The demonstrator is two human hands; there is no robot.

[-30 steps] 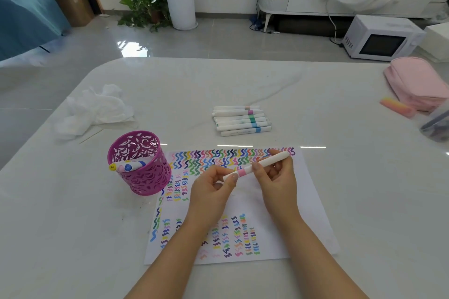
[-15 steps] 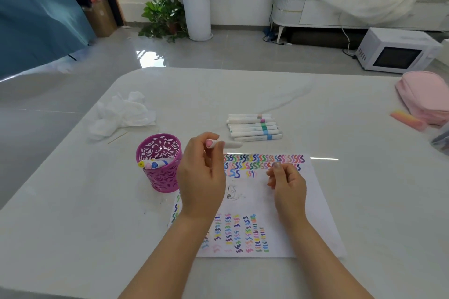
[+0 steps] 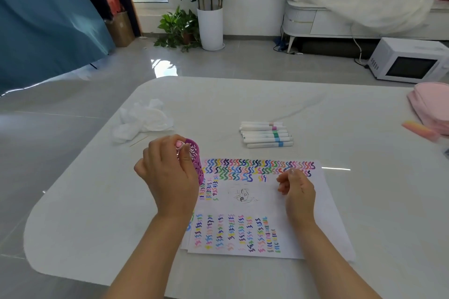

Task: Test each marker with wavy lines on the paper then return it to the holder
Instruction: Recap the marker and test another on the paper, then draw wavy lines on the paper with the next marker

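Observation:
My left hand is closed on a pink-capped marker, held end-up right over the purple cut-out holder, which the hand mostly hides. My right hand rests on the white paper with fingers loosely curled and nothing in it. The paper is covered with rows of coloured wavy lines and has a small sketch in the middle. Several white markers with coloured bands lie side by side on the table beyond the paper.
A crumpled white tissue lies at the far left of the white table. A pink pouch and a pink-orange eraser-like block sit at the right edge. The table's rounded left edge is near the holder.
Both hands held the pink marker over the paper a second ago. My left hand has carried it left to the holder, while my right hand let go and stayed on the paper.

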